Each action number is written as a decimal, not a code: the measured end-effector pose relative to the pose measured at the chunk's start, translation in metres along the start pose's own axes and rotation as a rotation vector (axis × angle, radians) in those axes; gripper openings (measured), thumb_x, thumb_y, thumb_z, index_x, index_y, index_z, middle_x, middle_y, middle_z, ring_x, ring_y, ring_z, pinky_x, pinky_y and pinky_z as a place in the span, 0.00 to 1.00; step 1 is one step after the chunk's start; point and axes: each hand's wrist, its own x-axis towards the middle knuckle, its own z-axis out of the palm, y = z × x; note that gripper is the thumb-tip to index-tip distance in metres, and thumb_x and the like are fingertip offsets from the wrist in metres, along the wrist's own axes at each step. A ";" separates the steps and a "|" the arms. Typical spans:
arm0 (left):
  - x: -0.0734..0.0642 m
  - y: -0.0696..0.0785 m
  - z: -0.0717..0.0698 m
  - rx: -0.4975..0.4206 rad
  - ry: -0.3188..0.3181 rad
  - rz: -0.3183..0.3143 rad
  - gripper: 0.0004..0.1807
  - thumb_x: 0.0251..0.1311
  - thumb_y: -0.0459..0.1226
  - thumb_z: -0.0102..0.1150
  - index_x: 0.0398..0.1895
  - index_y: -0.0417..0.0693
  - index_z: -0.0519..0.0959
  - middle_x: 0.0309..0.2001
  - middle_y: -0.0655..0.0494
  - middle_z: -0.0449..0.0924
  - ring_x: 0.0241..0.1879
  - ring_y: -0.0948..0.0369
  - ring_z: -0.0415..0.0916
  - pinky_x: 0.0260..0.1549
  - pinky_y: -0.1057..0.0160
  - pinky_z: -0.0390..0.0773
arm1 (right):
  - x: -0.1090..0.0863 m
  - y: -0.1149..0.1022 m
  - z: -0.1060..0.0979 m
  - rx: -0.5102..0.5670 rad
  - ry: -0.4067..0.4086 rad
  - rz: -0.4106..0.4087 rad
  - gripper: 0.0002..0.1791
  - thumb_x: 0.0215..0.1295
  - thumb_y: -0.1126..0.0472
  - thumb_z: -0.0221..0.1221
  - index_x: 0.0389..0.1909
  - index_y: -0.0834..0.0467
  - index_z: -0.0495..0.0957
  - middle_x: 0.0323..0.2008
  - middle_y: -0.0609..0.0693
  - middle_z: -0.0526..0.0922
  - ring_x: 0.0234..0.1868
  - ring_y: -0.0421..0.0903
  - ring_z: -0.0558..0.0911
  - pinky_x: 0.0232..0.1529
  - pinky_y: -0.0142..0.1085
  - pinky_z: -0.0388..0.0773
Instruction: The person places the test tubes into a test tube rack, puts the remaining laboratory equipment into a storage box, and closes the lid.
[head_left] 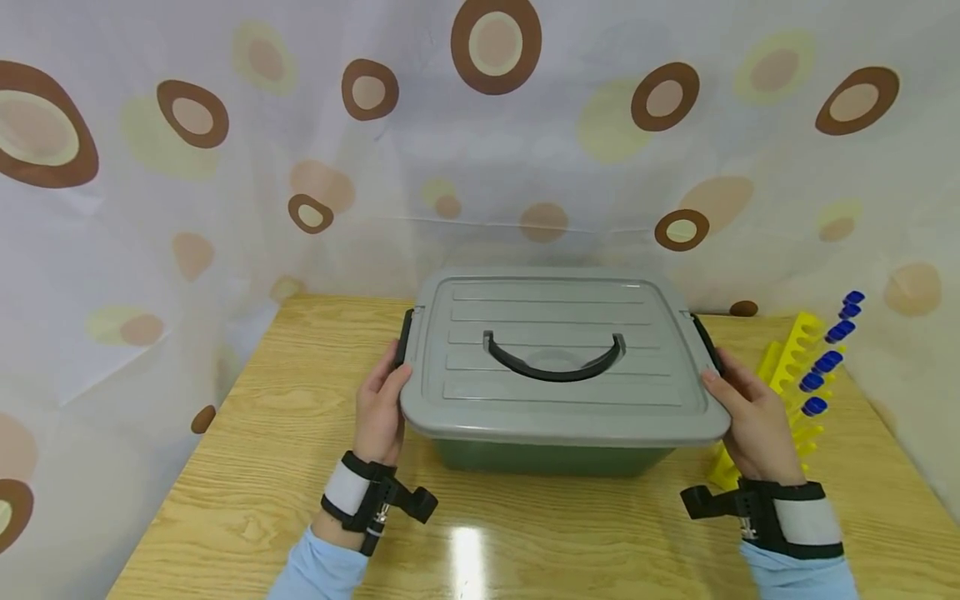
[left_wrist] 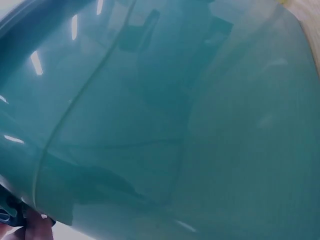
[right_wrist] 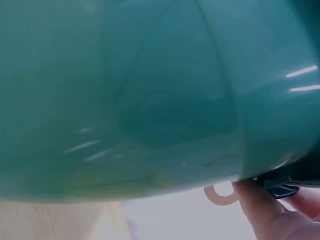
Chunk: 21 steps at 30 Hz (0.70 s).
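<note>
A green storage box stands on the table with its grey lid on top. The black carrying handle lies folded against the lid. My left hand grips the left side of the box, thumb on the lid's rim and fingers by the black side latch. On the opposite side, my right hand holds the rim the same way, beside the right latch. Both wrist views are filled by the glossy green wall, with fingertips under the rim at the latch.
Right of the box, close to my right hand, stands a yellow rack with several blue caps along it. The wooden table ends at a patterned cloth behind and on both sides.
</note>
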 end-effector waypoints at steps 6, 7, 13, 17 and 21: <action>-0.001 0.002 0.003 0.037 0.038 0.008 0.27 0.67 0.30 0.44 0.69 0.40 0.57 0.68 0.47 0.61 0.65 0.58 0.64 0.51 0.73 0.72 | 0.000 -0.002 0.000 -0.036 0.016 -0.011 0.40 0.68 0.56 0.51 0.73 0.60 0.39 0.70 0.60 0.49 0.44 0.26 0.74 0.40 0.18 0.75; -0.001 0.003 0.003 0.054 0.049 0.012 0.26 0.66 0.30 0.45 0.68 0.40 0.59 0.68 0.48 0.62 0.64 0.57 0.65 0.50 0.74 0.73 | 0.000 -0.003 0.000 -0.053 0.020 -0.018 0.40 0.68 0.56 0.51 0.72 0.60 0.40 0.70 0.61 0.49 0.44 0.26 0.74 0.40 0.18 0.74; 0.000 0.004 0.004 0.107 0.061 0.043 0.24 0.66 0.30 0.46 0.66 0.39 0.64 0.68 0.49 0.63 0.64 0.58 0.65 0.49 0.75 0.73 | -0.002 -0.008 0.001 -0.261 0.043 -0.039 0.38 0.69 0.53 0.50 0.72 0.61 0.44 0.71 0.67 0.47 0.45 0.25 0.70 0.40 0.15 0.72; 0.000 0.002 0.004 0.094 0.067 0.056 0.24 0.66 0.30 0.46 0.66 0.39 0.64 0.66 0.47 0.65 0.61 0.58 0.68 0.48 0.74 0.73 | -0.017 -0.008 0.011 -0.511 0.289 -0.082 0.32 0.69 0.49 0.50 0.69 0.58 0.58 0.63 0.60 0.67 0.44 0.25 0.68 0.41 0.14 0.68; -0.001 0.001 0.005 0.089 0.075 0.060 0.25 0.66 0.31 0.46 0.67 0.40 0.63 0.66 0.45 0.64 0.61 0.58 0.67 0.48 0.74 0.73 | -0.045 0.008 0.019 -0.587 0.725 -0.106 0.28 0.64 0.53 0.57 0.62 0.61 0.66 0.53 0.50 0.72 0.51 0.35 0.69 0.52 0.24 0.65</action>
